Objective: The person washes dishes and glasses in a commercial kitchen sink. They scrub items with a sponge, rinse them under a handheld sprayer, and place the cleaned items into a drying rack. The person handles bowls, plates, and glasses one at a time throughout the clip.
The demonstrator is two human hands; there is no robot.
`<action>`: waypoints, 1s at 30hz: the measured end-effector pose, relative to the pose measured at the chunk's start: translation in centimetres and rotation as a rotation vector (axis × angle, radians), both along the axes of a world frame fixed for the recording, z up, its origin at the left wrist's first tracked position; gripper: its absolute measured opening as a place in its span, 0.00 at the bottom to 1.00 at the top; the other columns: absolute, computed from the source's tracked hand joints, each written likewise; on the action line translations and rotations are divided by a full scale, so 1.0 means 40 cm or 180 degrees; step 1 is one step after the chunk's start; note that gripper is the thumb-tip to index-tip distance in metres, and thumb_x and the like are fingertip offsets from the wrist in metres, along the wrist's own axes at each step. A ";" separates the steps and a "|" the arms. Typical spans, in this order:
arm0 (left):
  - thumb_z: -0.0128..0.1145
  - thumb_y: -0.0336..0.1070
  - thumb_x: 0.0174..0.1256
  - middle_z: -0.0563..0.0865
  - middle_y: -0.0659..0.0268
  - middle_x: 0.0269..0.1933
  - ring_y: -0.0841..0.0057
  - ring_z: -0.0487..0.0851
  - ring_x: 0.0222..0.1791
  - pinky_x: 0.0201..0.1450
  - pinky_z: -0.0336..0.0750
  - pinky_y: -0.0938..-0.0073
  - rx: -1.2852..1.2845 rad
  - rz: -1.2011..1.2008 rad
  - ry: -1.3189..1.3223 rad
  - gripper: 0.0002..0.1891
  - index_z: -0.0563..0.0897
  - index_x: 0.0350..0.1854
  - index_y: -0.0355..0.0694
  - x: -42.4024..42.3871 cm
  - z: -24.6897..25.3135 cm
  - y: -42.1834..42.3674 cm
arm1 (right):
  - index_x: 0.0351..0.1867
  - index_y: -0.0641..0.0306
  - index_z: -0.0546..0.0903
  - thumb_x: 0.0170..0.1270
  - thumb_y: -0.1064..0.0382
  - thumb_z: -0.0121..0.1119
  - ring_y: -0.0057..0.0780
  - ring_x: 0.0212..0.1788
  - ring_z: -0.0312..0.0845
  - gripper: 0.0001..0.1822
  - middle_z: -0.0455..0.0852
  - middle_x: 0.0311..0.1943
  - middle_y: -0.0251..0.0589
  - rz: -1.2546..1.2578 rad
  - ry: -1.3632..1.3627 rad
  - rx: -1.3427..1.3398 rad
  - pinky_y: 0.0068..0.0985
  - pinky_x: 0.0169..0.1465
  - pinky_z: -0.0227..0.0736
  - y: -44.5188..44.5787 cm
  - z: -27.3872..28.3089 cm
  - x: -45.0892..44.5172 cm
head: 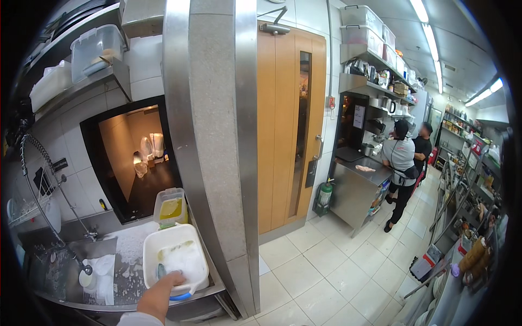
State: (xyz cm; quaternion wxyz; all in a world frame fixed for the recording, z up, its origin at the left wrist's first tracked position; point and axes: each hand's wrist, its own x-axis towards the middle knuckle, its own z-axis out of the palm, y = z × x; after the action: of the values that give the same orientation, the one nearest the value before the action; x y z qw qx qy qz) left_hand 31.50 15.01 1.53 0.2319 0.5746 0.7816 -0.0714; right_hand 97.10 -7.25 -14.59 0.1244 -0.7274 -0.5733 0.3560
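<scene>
My left hand [176, 278] reaches over the near rim of a white plastic tub [149, 252] at the lower left. Its fingers are partly hidden, so whether they hold anything cannot be told. White suds and yellowish-green matter fill the tub, and a small bluish object [161, 270] lies just left of the fingers. A blue item [181, 296] sits against the tub's front edge. Behind stands a clear plastic container [157, 208] with yellow-green liquid. My right hand is out of view.
A foamy steel sink [130, 281] with a spray hose [38, 208] and white dishes lies left. A steel-edged column [246, 163] rises right of the tub. Beyond are a wooden door [281, 122], a green fire extinguisher [324, 197] and two people by a steel counter [350, 199]; crowded shelving lines the right.
</scene>
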 end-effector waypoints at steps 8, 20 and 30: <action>0.66 0.53 0.53 0.89 0.46 0.56 0.54 0.87 0.57 0.63 0.79 0.59 -0.0175 -0.0745 -0.0004 0.27 0.91 0.49 0.37 0.063 -0.032 0.057 | 0.45 0.61 0.88 0.63 0.57 0.67 0.48 0.45 0.87 0.13 0.90 0.41 0.45 0.2174 0.0374 0.1703 0.42 0.47 0.83 0.200 0.338 -0.501; 0.71 0.59 0.51 0.90 0.51 0.56 0.59 0.88 0.57 0.63 0.78 0.63 -0.0132 -0.0630 -0.0688 0.35 0.86 0.58 0.38 -0.009 -0.069 0.051 | 0.55 0.64 0.88 0.65 0.49 0.56 0.49 0.58 0.87 0.25 0.89 0.56 0.55 0.2185 -0.0477 0.0576 0.42 0.60 0.81 0.526 0.732 -1.152; 0.72 0.64 0.51 0.91 0.55 0.53 0.60 0.88 0.56 0.62 0.78 0.65 0.0630 -0.0321 -0.1235 0.42 0.81 0.63 0.38 -0.035 -0.001 -0.011 | 0.60 0.57 0.87 0.72 0.43 0.55 0.43 0.65 0.83 0.26 0.86 0.63 0.44 0.2625 -0.0446 0.0258 0.40 0.64 0.79 0.552 0.730 -1.150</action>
State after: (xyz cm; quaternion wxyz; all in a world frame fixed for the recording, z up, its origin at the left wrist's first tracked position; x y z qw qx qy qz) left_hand 30.09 14.55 1.47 0.3166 0.6359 0.6958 0.1060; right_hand 51.10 14.82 14.62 -0.0393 -0.4539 -0.8371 0.3028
